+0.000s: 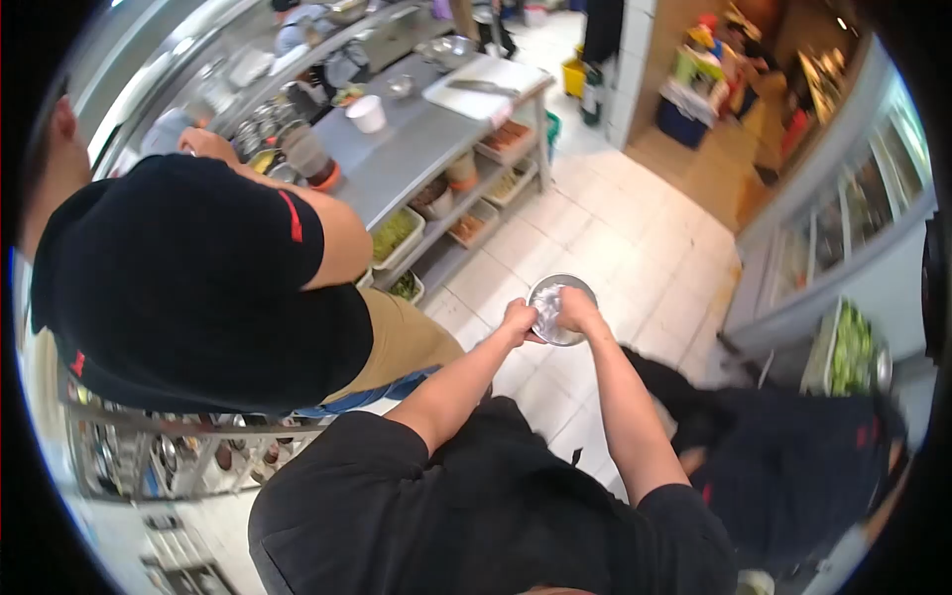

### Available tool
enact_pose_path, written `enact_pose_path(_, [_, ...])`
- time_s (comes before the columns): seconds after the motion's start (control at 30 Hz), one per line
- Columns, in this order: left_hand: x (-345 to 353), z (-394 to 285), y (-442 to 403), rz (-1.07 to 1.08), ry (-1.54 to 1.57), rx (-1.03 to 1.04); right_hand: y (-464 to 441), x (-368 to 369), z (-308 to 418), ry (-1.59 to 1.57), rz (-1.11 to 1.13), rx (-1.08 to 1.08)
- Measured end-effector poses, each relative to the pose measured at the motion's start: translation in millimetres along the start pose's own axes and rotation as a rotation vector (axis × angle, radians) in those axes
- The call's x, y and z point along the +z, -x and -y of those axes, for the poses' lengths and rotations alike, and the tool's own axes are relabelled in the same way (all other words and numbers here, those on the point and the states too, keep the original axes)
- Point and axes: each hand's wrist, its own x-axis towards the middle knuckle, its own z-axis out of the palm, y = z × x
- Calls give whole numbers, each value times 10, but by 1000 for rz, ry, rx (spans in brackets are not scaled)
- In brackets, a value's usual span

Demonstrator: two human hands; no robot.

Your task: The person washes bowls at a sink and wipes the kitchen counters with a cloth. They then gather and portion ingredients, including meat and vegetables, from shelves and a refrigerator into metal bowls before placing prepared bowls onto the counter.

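Two hands [520, 319] [576, 309] — one bowl [565, 339], white contents [546, 305]

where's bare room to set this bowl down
The bowl would probably fit on the bare front strip of the steel counter, bordered by the white tub and the cutting board. Left of the tub is crowded, with a translucent container and small vessels.

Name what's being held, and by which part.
The left hand grips the metal bowl by its rim; the right hand is inside it, its hold unclear.
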Motion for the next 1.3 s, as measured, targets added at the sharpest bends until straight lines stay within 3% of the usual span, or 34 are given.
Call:
enact_pose_path(0.03, [95,-181,-194,8,41,24,-229,-278,-93,2,-59,48])
enact_pose_path(0.1, [253,-482,-573,35,115,72,-666,-642,-340,128,-74,-157])
enact_pose_path(0.23, [357,-1339,-948,-46,143,112,-1683,-771,-496,322,-110,-304])
enact_pose_path(0.27, [287,-1281,-1305,124,142,177,-1948,-849,-521,333,-10,-191])
enact_pose_path(0.3, [282,-1365,-1476,13,90,182,-2225,-946,-606,359,-30,-303])
enact_pose_path(0.37, [218,-1781,-1558,-76,178,94,-2652,-1146,-506,374,-117,-182])
enact_pose_path(0.43, [117,-1982,-1681,-110,330,71,-2999,-1328,-335,232,-240,-202])
enact_pose_path(0.53, [-220,-2316,-1880,-250,374,127,-3351,-1592,196,359,-210,-460])
enact_pose_path(0.57, [-387,-2423,-1940,-309,392,142,-3554,-1706,407,373,-184,-500])
enact_pose_path(0.63, [-670,-2601,-1940,-410,427,178,-3976,-1842,718,57,234,-701])
enact_pose_path(0.67, [-775,-2710,-1705,-432,489,195,-3991,-1970,1055,34,395,-518])
enact_pose_path(0.7, [-891,-2788,-1561,-457,541,213,-4039,-1849,1215,40,422,-551])
enact_pose_path(0.77, [-1154,-2778,-1695,-546,589,228,-4234,-1613,1495,517,295,-849])
enact_pose_path(0.83, [-1385,-2848,-1551,-732,525,239,-4462,-1190,1659,482,258,-984])
enact_pose_path(0.93, [-1839,-2695,-1503,-904,591,227,-4484,-884,2258,359,345,-1037])
enact_pose_path(1.0, [-2115,-2628,-1537,-964,662,202,-4829,-529,2596,494,525,-1116])
enact_pose_path(1.1, [-2500,-2693,-1668,-979,866,342,-4914,-593,3303,596,456,-1043])
enact_pose_path(1.17, [-2904,-2775,-1895,-993,839,368,-5231,-495,3491,550,353,-1069])
enact_pose_path(1.23, [-2888,-3008,-1764,-896,845,317,-5283,-544,3495,471,164,-983])
enact_pose_path(1.3, [-3056,-3114,-1996,-909,819,305,-5535,-636,3566,464,271,-1055])
